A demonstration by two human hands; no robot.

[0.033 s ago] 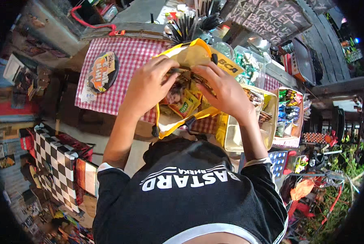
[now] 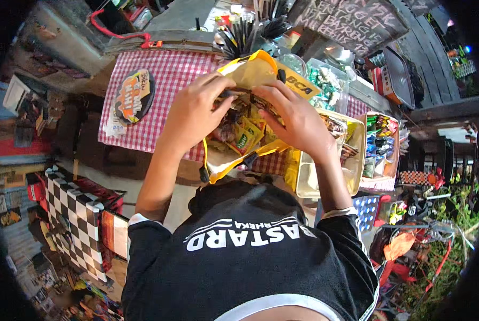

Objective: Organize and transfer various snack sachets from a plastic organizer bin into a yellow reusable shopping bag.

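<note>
A yellow bag [image 2: 218, 174] with black clips along its rim stands open in front of me. Inside lie several sachets, among them a yellow-green sachet [image 2: 246, 138] and darker brown ones. My left hand [image 2: 194, 109] reaches in over the left side, its fingers bent and thumb close to the forefinger. My right hand [image 2: 295, 120] enters from the right with curled fingers. Both hands are closed near brown sachets at the far side of the opening. The fingertips are partly hidden, so what they pinch cannot be made out.
A red-white checked tablecloth [image 2: 175, 69] carries a round sign [image 2: 136, 96] at left. To the right are a divided cream tray [image 2: 307, 179], a box of colourful sachets [image 2: 379, 147] and a clear tub of green-white packets [image 2: 325, 85]. Black straws [image 2: 238, 40] stand behind.
The whole view shifts very slightly. Both hands stay inside the bag in nearly the same pose, and the yellow-green sachet looks almost unmoved.
</note>
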